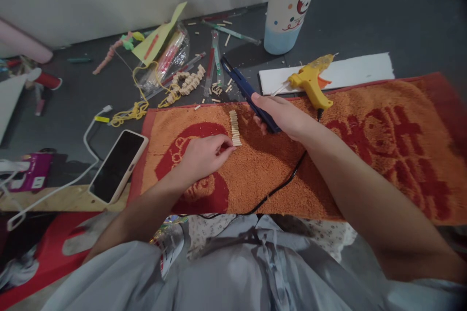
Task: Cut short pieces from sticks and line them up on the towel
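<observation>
My left hand is closed in a pinch at the near end of a narrow row of short wooden sticks, laid side by side on the orange towel. Its fingertips meet at the nearest stick. My right hand grips a long, slim dark blue tool, tilted with its far end toward the upper left; its exact kind is unclear. Behind my right hand, a yellow glue gun rests partly on a white board, its black cord crossing the towel.
Loose stick pieces and a curved chain of joined sticks lie behind the towel, near plastic tubes and yellow string. A tall white-and-blue bottle stands at the back. A phone and white cable are at left.
</observation>
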Motion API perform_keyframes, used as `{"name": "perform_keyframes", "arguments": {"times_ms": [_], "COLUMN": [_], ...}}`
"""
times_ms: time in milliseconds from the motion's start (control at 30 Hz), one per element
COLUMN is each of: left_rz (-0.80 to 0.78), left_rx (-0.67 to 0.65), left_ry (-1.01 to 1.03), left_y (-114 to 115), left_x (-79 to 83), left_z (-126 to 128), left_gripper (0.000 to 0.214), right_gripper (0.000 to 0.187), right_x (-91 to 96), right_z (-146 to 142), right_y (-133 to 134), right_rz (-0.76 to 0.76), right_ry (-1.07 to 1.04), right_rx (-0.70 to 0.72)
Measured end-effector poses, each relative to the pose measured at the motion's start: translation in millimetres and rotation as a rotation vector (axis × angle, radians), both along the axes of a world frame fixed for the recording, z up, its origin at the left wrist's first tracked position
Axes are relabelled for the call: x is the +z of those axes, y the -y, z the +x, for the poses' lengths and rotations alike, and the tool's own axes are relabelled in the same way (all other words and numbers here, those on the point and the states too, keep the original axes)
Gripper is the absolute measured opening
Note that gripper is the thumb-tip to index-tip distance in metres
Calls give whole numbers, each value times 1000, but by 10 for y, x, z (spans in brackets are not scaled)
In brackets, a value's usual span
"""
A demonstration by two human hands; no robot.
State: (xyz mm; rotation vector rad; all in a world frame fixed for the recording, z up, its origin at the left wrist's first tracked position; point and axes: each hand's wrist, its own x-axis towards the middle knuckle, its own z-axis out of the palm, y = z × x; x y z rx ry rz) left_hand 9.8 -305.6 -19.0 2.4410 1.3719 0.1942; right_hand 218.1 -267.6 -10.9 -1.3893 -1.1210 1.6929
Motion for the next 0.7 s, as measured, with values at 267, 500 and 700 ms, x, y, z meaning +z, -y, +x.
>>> {"name": "perform_keyframes", "arguments": {"times_ms": [267,500,700], "left_rz": [-26,-26,-18], "left_rx": [13,8,-1], "left_ry": [-4,4,-5], "left_y": [10,8,8], "left_x": [23,16,20], "left_z": [5,-3,-1], "left_gripper": [23,24,23], "right_gripper": [35,37,36], "right_x": [-6,-13,-14], "right_z": [-1,1,-9], "right_y": [3,2,3], "right_rz": [18,18,28], "right_ry": [5,5,-11], "right_rx": [6,19,5]}}
